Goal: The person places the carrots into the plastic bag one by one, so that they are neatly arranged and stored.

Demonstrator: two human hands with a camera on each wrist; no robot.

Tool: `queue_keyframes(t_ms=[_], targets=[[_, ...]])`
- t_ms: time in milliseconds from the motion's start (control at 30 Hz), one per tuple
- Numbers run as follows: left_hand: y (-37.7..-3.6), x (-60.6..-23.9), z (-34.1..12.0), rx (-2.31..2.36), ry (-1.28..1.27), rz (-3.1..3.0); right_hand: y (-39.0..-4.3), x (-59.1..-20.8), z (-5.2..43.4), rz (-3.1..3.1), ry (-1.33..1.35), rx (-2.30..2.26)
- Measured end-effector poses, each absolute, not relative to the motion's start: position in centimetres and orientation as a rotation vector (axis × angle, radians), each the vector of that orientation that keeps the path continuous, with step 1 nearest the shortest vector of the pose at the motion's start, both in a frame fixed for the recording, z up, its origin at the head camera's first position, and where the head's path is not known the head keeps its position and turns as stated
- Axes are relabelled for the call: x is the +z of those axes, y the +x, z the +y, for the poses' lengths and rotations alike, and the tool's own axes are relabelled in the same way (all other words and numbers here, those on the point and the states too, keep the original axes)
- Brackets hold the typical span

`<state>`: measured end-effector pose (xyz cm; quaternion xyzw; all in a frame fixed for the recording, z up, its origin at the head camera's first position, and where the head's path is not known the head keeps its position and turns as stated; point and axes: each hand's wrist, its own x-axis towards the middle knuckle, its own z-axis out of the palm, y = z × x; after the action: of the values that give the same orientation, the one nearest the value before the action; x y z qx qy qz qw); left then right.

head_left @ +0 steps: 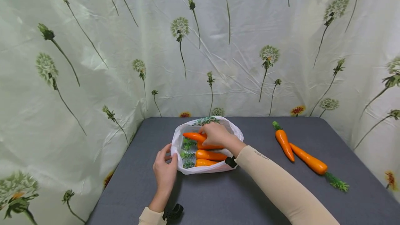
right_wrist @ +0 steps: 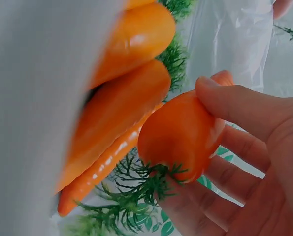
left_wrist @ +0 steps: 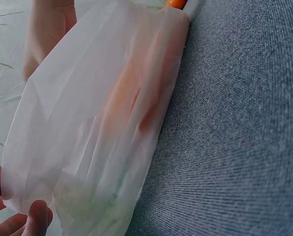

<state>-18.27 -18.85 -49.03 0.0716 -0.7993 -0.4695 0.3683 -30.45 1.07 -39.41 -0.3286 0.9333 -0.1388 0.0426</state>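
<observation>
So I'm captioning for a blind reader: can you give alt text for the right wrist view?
The right hand grips a carrot by its thick end, green top downward, inside a white plastic bag. More carrots lie beside it.

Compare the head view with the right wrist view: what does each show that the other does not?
Only the head view shows the left hand holding the rim of the white bag, two loose carrots lying apart from it on the grey table, and the floral backdrop. Only the right wrist view shows the right hand with thumb and fingers curled round the held carrot at its leafy end. Both show the bag's inside with several carrots in it.
</observation>
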Motion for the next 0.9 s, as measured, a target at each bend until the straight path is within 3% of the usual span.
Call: queue_keyframes(t_ms=[900], targets=[[-18.2, -48.7, -19.0, -1.212, 0.195, -2.067, -33.8, -42.8, 2.8, 2.899, -0.895, -0.398]])
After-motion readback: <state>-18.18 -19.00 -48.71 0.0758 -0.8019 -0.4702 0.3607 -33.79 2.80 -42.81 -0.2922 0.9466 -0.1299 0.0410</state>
